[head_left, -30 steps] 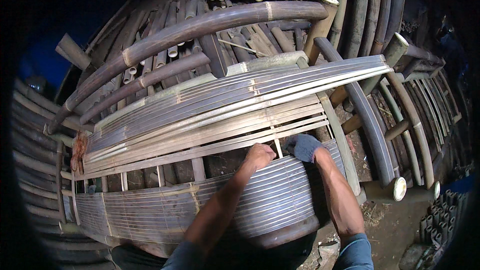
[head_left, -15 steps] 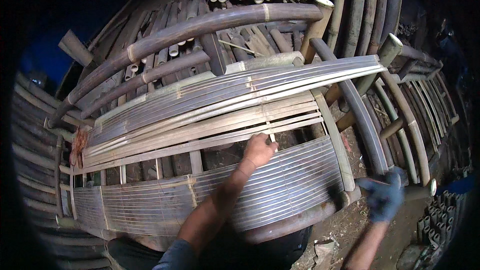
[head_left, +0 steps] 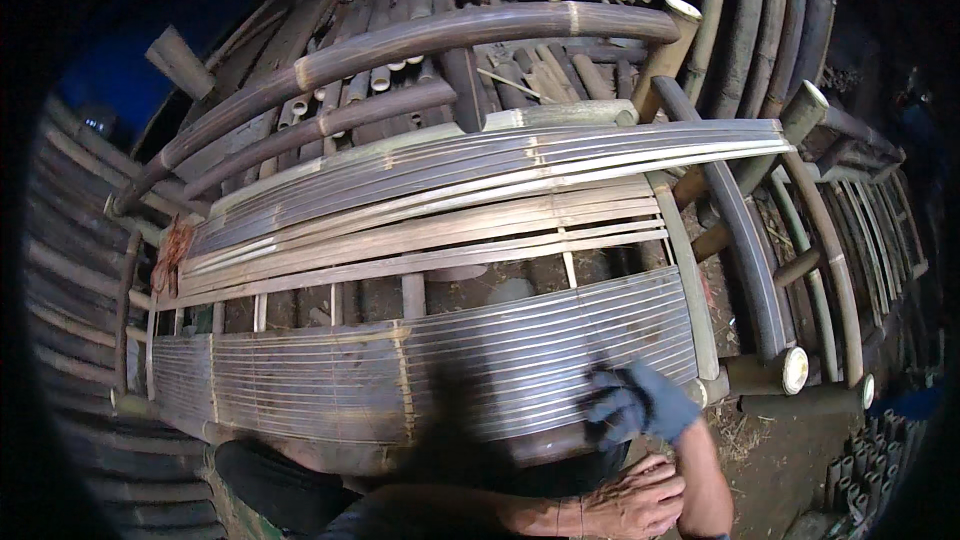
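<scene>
at the far left, bamboo poles (head_left: 75, 280) lie in a row; beside them an orange-brown cord bundle (head_left: 172, 255) hangs at the left ends of the loose pale slats (head_left: 460, 225), which run across a bamboo frame's rear half. a panel of narrow dark slats (head_left: 310, 370) covers the front, a gap between. the bare left hand (head_left: 632, 500) is crossed over, fingers curled by the right wrist; i cannot tell whether its grip clasps anything. the gloved right hand (head_left: 645, 405) is over the panel's right front edge, fingers bent and parted, its grip too shadowed to tell. farther right stands cut bamboo (head_left: 870, 470).
</scene>
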A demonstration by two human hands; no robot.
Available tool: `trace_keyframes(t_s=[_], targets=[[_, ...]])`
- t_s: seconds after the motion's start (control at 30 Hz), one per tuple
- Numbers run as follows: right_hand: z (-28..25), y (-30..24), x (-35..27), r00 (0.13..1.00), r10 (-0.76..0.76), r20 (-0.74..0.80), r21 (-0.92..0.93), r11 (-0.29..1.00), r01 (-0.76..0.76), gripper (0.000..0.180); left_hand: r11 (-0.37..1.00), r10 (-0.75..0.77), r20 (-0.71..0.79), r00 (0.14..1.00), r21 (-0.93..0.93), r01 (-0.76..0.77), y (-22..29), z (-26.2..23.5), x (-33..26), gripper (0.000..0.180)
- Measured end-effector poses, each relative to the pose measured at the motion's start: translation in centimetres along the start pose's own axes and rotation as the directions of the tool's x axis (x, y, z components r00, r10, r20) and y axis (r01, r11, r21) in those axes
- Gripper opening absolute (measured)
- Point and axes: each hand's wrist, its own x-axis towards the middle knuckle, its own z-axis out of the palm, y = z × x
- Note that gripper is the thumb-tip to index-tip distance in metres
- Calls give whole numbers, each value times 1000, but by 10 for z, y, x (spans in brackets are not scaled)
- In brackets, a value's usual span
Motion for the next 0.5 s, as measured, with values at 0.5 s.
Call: trace_keyframes(t_s=[0.5], targets=[[-19,-141,30,702,-703,-118,24,704,709,37,449,-682,-668,299,-60,891,-226,-11,-77,26]])
